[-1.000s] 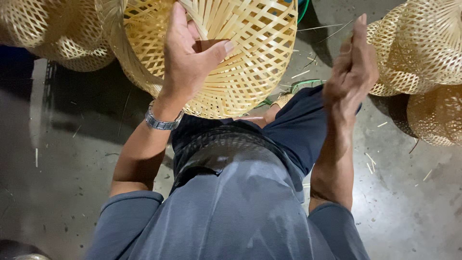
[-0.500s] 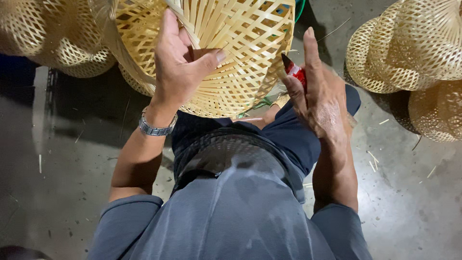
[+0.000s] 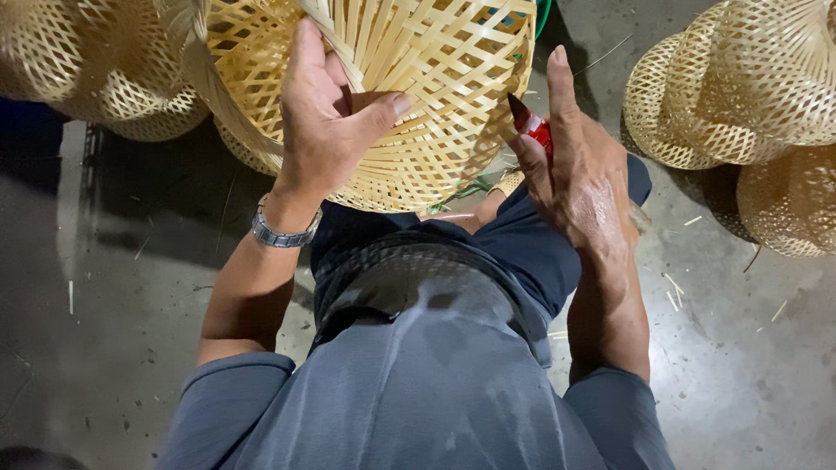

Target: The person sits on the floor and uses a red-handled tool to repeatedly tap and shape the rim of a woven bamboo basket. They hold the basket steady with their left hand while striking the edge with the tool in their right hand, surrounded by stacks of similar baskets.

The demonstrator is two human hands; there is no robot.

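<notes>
- Against the picture from half a second back, I see my right hand (image 3: 579, 170) a touch closer to the woven bamboo basket (image 3: 418, 78), with the red-handled tool (image 3: 531, 126) now plainer between thumb and forefinger; a full second back that hand was raised well to the right with no tool showing.
- My left hand (image 3: 326, 117) sits much as it did, though the thumb now lies further across the weave.
- Count: one basket in work, one red tool, one metal wristwatch (image 3: 283, 233) on my left wrist, and two heaps of finished baskets, a left heap (image 3: 87, 78) and a right heap (image 3: 749, 96); I cannot count the pieces in either heap.
- Loose bamboo slivers (image 3: 675, 292) lie scattered on the grey concrete floor (image 3: 131, 331); too many and too small to number.
- The basket in work hangs above my knees, at the top middle of the view, tilted with its open weave toward me.
- My left hand is clamped on the basket, fingers over a band of upright strips, thumb pressed on the weave.
- My right hand is closed round the tool at the basket's right edge, forefinger stretched upward; I cannot tell whether the tool's tip touches the weave.
- The two hands are apart, with the basket between them.
</notes>
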